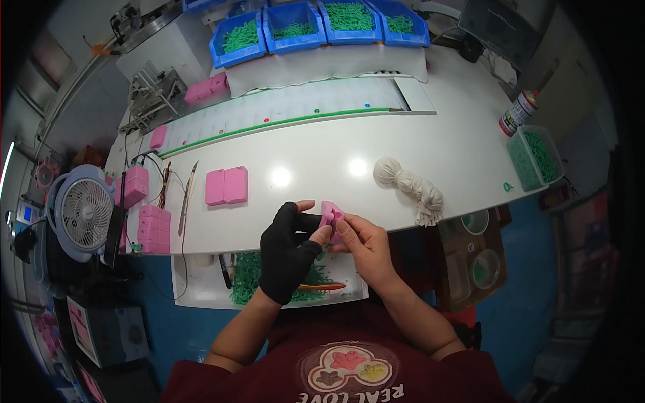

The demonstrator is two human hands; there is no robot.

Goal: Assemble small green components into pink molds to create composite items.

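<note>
Both hands meet over the table's front edge around a small pink rubber mould (pixel 329 213), which looks bent open between them. My left hand (pixel 285 248), in a black glove with bare fingertips, grips its left side with thumb and fingers. The bare fingers of my right hand (pixel 368 250) pinch its right side. The fingers hide much of the mould, and I cannot make out whether anything sits inside it. Two more pink blocks (pixel 226 186) lie side by side on the white table (pixel 302 161), left of my hands.
Below my hands an open drawer (pixel 201 289) holds green pieces and tools. A cloth bundle (pixel 410 188) lies to the right, with a clear tub (pixel 534 158) and spray can (pixel 518 113) beyond. Blue bins (pixel 293 27) stand at the back; a fan (pixel 84 211) is left.
</note>
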